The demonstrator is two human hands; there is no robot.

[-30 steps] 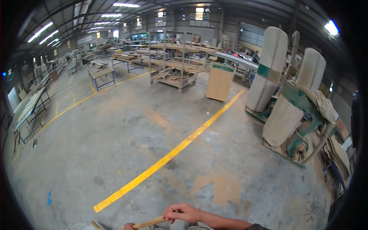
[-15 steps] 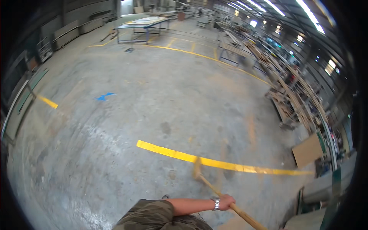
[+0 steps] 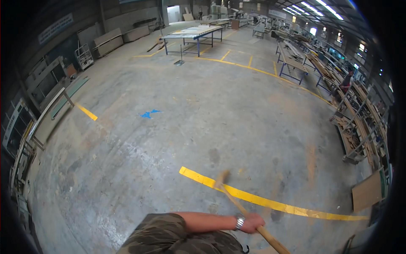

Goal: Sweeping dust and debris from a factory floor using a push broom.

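My left hand (image 3: 252,223), with a metal-banded watch on its wrist, is closed around the wooden handle of a long-handled broom (image 3: 234,201). The handle slants from the lower right up to a tan, motion-blurred broom head (image 3: 222,178), which is at the yellow floor line (image 3: 253,196), near its left end. Beyond my hand the handle runs out of the picture at the lower edge. My right hand is out of sight. A camouflage sleeve covers my upper left arm.
Blue tape scraps (image 3: 150,114) lie on the concrete floor. A long-handled dustpan (image 3: 179,62) stands near a blue-legged table (image 3: 194,31). Racks of timber (image 3: 359,114) and a brown board (image 3: 367,191) line the right side. A low bench (image 3: 53,112) stands at the left.
The broom head has moved from the near side of the yellow line onto or just past it. My view has turned left, so the surroundings shift rightward in the picture.
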